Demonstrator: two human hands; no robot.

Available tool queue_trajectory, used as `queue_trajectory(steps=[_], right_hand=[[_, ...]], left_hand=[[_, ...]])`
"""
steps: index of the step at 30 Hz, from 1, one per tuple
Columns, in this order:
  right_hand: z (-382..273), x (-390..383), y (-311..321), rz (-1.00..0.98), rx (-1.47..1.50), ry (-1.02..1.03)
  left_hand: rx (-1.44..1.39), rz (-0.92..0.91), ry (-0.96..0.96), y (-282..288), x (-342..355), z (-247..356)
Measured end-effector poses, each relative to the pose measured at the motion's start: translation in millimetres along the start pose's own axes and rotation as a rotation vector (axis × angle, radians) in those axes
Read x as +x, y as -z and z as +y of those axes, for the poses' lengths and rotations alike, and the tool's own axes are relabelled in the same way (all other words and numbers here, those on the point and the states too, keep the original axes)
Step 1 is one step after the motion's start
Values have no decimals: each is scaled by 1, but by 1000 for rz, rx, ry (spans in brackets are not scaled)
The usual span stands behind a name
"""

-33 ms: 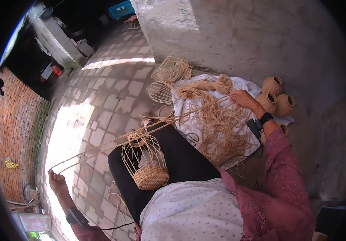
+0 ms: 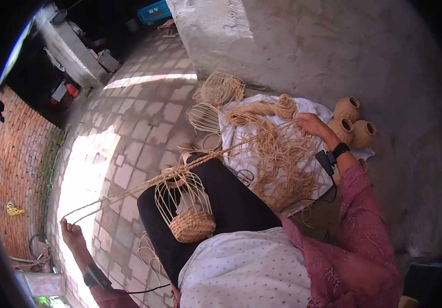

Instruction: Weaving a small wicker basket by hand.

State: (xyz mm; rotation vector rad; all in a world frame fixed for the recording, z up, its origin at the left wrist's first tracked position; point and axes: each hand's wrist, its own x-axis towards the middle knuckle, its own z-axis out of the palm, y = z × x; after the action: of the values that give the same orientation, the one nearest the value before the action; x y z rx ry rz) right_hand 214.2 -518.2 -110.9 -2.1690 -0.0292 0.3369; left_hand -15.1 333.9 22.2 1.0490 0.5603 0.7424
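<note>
Two twisted strands of straw-coloured rope point(image 2: 146, 185) stretch taut between my hands. They spread apart near the left and lie together from the middle on. My left hand point(image 2: 73, 236), out over the sunlit paving, pinches the strands' left end. Far to the right, my right hand point(image 2: 312, 126) is closed on the other end, above a heap of loose fibre cord point(image 2: 287, 167). Below the rope, a half-woven basket point(image 2: 192, 227) rests on my lap, with a dense woven base, bare ribs and a ring at its narrow end.
A white cloth point(image 2: 313, 108) lies under the loose cord and a coiled hank point(image 2: 254, 112). Finished round baskets point(image 2: 351, 109) stand beside it. Bare basket frames point(image 2: 221, 88) sit by the concrete wall point(image 2: 303, 51). A thin black cable point(image 2: 146, 291) runs from my left wrist.
The two strands were apart along most of their length; their middle and right stretch has come together. My left hand has shifted slightly down and outward, while the basket stays in place.
</note>
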Motion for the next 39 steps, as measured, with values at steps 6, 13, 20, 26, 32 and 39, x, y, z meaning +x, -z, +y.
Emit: queue_trajectory(steps=[6, 13, 20, 26, 32, 39], right_hand=[[-9, -10, 29, 126, 146, -99], [-28, -34, 49, 95, 428, -164], [61, -13, 89, 188, -795, -178], [-173, -34, -63, -49, -171, 505], [-267, -98, -156, -797, 516, 536], [-83, -36, -43, -48, 31, 84]], left_hand=[[152, 180, -189, 74, 34, 26], [780, 222, -470, 76, 35, 37], [510, -211, -168, -45, -40, 20], [1087, -895, -258, -222, -193, -22], [954, -1349, -286, -269, -247, -63], [1103, -1101, 4, -178, -161, -23]])
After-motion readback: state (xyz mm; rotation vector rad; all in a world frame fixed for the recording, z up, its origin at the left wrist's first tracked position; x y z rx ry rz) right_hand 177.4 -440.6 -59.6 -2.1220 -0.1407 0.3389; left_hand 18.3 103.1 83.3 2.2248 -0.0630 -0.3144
